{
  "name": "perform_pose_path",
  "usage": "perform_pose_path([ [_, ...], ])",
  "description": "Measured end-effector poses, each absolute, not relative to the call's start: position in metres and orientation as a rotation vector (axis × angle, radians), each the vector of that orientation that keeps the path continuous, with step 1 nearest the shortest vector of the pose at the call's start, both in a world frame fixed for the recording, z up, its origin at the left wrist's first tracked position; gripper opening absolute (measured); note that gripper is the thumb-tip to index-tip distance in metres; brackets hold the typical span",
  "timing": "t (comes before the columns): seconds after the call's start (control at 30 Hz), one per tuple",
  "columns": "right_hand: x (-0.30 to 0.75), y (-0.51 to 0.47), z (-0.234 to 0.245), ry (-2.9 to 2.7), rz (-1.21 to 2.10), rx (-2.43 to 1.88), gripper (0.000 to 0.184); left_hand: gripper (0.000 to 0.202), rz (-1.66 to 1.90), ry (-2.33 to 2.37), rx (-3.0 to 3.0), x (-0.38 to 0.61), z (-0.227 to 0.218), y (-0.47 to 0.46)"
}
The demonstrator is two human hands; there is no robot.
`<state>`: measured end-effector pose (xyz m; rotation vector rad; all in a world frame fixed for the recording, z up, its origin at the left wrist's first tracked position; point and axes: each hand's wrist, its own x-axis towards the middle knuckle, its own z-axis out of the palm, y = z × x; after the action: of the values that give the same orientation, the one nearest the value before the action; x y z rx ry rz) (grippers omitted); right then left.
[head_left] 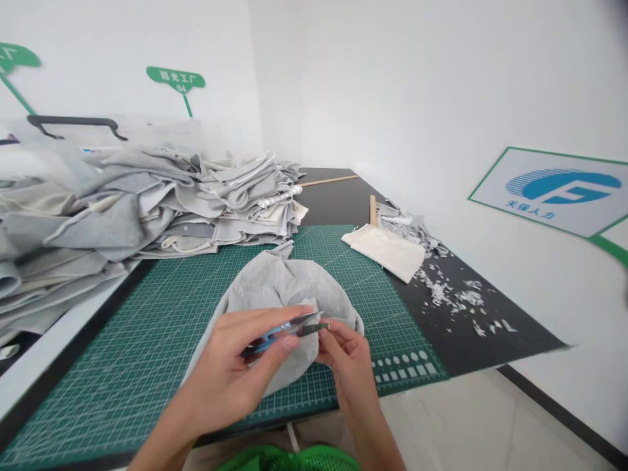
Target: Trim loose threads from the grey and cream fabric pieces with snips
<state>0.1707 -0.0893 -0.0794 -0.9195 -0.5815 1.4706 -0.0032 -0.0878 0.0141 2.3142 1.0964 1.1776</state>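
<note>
the left hand [240,366] grips blue snips [300,328], blades parted beside a grey cloth [275,281] on the green mat [132,333]; the right hand [352,363] pinches the cloth's edge. snipping looks part-way: scraps [436,289] lie right of the mat; whether the heap [196,203] beyond its left is done, i cannot tell.

Blue snips [279,333]: left hand [240,366] is partly covering the handles
Grey cloth [269,284]: right hand [349,360] is hiding some edge
Clear box [171,135]: fabric pile [196,196] is blocking its base
Far-left sign [17,57]: running off leftward
Logo board [554,190]: running off right edge
Scraps [466,297]: lying too small to tell apart
</note>
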Motion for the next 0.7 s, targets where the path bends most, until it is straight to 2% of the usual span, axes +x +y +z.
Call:
perform_pose_path([
  [0.1,0.171,-0.094,-0.079,-0.742,1.282,-1.040,0.026,0.030,1.185,1.132,2.355,-0.006,0.014,-0.091],
  [0.27,0.178,-0.111,-0.072,-1.122,0.704,-1.311,0.026,0.031,1.153,1.220,2.447,-0.008,0.008,-0.095],
  [0.4,0.185,-0.127,-0.055,-1.145,0.308,-1.214,0.023,0.031,1.127,1.229,2.465,-0.006,0.002,-0.096],
  [0.5,0.187,-0.131,-0.040,-1.185,0.246,-1.028,0.035,0.032,1.133,1.221,2.463,-0.005,-0.003,-0.097],
  [0.6,0.184,-0.129,-0.030,-1.194,0.329,-0.987,0.044,0.033,1.131,1.223,2.429,-0.006,-0.007,-0.099],
  [0.7,0.178,-0.126,-0.023,-1.143,0.434,-1.010,0.037,0.034,1.107,1.235,2.418,-0.006,-0.008,-0.101],
])
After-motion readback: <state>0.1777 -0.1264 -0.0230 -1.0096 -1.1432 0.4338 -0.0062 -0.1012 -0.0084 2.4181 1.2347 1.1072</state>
